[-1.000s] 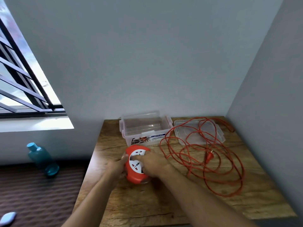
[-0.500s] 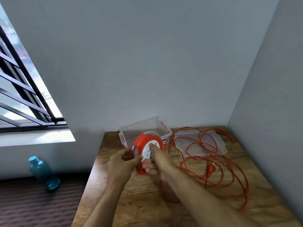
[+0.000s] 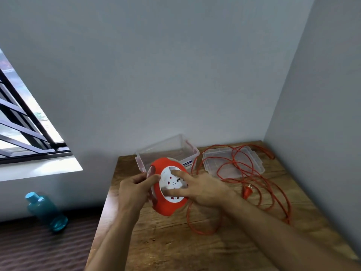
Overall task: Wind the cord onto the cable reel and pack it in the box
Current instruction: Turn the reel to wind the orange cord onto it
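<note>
Wooden table (image 3: 175,247), cable reel (image 3: 166,206) in left grip (image 3: 132,190)

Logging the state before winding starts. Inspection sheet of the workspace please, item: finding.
Surface: wooden table, set in a wall corner.
Job's things: orange cable reel held above the table, white socket face to camera; clear box open behind it; lid flat beside the box.
Clutter: nothing seen.
Grippers: left hand grips the reel's rim; right hand presses spread fingers on the socket face.
Cables: orange cord unwound, in loose loops over table and lid; plug on the table.
Surroundings: teal bottle on the floor; barred window; grey walls.
</note>
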Demonstrator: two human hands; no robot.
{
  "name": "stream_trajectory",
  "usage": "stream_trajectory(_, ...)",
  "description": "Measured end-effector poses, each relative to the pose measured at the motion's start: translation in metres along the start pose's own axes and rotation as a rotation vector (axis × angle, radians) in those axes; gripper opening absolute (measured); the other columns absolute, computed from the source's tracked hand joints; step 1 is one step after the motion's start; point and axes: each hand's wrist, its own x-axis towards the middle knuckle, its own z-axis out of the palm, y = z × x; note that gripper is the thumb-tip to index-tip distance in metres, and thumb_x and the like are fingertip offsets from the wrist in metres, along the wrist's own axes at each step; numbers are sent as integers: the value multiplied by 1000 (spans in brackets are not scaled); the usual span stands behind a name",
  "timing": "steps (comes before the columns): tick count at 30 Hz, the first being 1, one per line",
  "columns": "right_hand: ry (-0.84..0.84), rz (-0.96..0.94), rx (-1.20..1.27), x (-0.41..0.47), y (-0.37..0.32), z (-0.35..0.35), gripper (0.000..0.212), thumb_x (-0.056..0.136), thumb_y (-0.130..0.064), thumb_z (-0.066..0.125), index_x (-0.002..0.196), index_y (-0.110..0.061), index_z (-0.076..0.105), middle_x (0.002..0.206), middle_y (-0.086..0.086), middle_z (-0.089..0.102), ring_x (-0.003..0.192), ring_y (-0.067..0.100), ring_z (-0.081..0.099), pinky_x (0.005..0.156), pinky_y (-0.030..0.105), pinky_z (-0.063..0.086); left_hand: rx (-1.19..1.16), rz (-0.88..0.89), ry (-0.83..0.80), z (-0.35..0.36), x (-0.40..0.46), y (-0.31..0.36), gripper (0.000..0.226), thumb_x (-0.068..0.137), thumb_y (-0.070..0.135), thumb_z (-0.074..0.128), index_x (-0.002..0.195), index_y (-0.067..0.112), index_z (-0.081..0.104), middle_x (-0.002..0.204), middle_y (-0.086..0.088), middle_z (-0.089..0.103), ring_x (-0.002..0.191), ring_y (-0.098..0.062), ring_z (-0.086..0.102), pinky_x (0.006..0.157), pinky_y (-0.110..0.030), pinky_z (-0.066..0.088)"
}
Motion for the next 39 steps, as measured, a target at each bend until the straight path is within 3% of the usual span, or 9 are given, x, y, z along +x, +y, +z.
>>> stream_trajectory(5, -129, 38, -90, 8, 3, 5, 73, 92, -33, 70, 146, -46, 23, 158, 20, 29, 86, 39, 68, 60, 44, 61, 46, 28, -21, 5, 3, 1, 8, 78, 30, 86, 81, 33, 80, 78, 8, 82, 67, -13, 78, 53, -30, 59)
stream_trajectory(9, -84, 336, 33, 22, -3, 5, 66, 95, -46, 54, 151, -45, 19, 144, 13, 51, 99, 33, 66, 73, 45, 60, 36, 74, -22, 8, 3, 2, 17, 76, 31, 87, 88, 37, 77, 78, 14, 81, 71, -8, 78, 56, -29, 62)
stream_trajectory(14, 262, 1132, 809, 41, -36, 6, 72, 77, -56, 70, 141, -32, 49, 132, 0, 64, 111, 23, 65, 80, 32, 57, 60, 173, -23, 13, -1, -5, 30, 74, 26, 90, 75, 52, 75, 77, 11, 81, 70, -8, 77, 58, -27, 62)
stream_trajectory(18, 333, 1510, 1731, 51, -36, -4, 44, 90, -48, 64, 113, -11, 59, 84, 11, 75, 44, 10, 57, 40, 23, 46, 68, 235, -20, 20, -9, -14, 39, 72, 20, 91, 89, 50, 74, 87, 20, 80, 78, -2, 76, 60, -20, 61)
stream_trajectory(22, 238, 1320, 1454, 37, -25, -10, 45, 92, -54, 59, 104, -11, 65, 73, 7, 76, 40, 13, 57, 46, 26, 51, 2, 213, 3, 22, -7, -14, 40, 76, 22, 88, 81, 59, 76, 83, 15, 80, 75, -5, 77, 60, -23, 62)
stream_trajectory(25, 218, 1054, 558, 19, -11, -10, 38, 93, -49, 57, 118, -23, 66, 105, -3, 75, 77, 16, 71, 68, 33, 57, -49, 189, 6, 23, -4, -7, 41, 77, 22, 87, 76, 62, 75, 79, 16, 80, 73, -5, 77, 56, -21, 60)
stream_trajectory(28, 132, 428, 120, 1, 5, -6, 53, 93, -20, 57, 142, -35, 44, 143, 6, 51, 85, 30, 69, 65, 41, 57, -66, 164, 1, 22, 0, -2, 36, 79, 24, 85, 72, 58, 77, 76, 17, 80, 71, -4, 77, 53, -19, 58)
stream_trajectory(34, -63, -50, -46, -5, 27, -7, 83, 94, -11, 64, 146, -53, 14, 161, 16, 22, 74, 32, 66, 56, 41, 57, 0, 84, -84, 11, 18, 11, 14, 79, 25, 84, 73, 37, 83, 76, 6, 82, 66, -10, 76, 52, -22, 55)
stream_trajectory(39, -55, -26, -90, 4, 24, -3, 68, 94, -34, 67, 146, -43, 25, 151, 23, 37, 72, 30, 65, 54, 32, 56, 64, 105, -123, 11, 22, 12, 9, 79, 28, 83, 85, 34, 81, 79, 9, 82, 73, -14, 78, 50, -21, 56)
